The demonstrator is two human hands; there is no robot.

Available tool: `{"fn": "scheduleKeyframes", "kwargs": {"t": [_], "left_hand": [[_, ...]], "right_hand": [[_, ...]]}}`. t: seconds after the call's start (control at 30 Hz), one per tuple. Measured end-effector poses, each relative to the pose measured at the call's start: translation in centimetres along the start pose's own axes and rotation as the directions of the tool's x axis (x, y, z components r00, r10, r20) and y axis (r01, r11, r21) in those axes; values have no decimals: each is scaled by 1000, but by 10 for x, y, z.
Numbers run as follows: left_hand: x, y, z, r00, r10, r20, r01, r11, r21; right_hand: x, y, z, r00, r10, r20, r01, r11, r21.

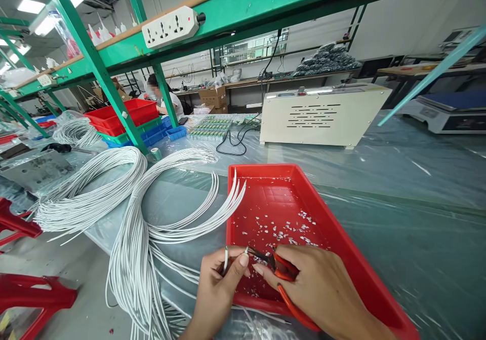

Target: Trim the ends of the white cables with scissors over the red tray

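Between the thumb and index finger of my left hand (222, 279) a white cable (246, 252) is pinched, its end pointing up; a second cable end (226, 260) sticks up by the same fingers. My right hand (319, 279) is closed around orange-handled cutters (284, 269), whose jaws are at the pinched cable's tip. Both hands are above the near end of a red tray (279, 170) strewn with small pale scraps (288, 232). Left of the tray lies a large bundle of white cables (131, 259), some ends resting over its rim.
Another coil of white cables (94, 188) lies further left. Behind the tray stands a cream metal box (322, 119). Green frame posts (96, 66) rise at the left, near stacked red bins (121, 117). A person (172, 104) sits beyond. Red stools (34, 297) stand at lower left.
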State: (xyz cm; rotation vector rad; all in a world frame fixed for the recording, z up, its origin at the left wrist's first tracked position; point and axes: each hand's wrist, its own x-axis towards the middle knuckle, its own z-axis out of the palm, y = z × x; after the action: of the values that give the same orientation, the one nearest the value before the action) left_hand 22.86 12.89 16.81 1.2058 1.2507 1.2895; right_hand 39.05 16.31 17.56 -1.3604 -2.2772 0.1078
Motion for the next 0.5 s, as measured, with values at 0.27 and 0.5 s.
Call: {"fn": "scheduleKeyframes", "kwargs": {"t": [0.27, 0.5], "left_hand": [[-1, 2, 1, 999, 14, 51, -16, 999, 31], [-2, 3, 0, 999, 27, 46, -29, 998, 48]], "right_hand": [[-1, -1, 1, 999, -34, -13, 33, 999, -30], [-1, 1, 0, 999, -42, 22, 43, 999, -32]]}}
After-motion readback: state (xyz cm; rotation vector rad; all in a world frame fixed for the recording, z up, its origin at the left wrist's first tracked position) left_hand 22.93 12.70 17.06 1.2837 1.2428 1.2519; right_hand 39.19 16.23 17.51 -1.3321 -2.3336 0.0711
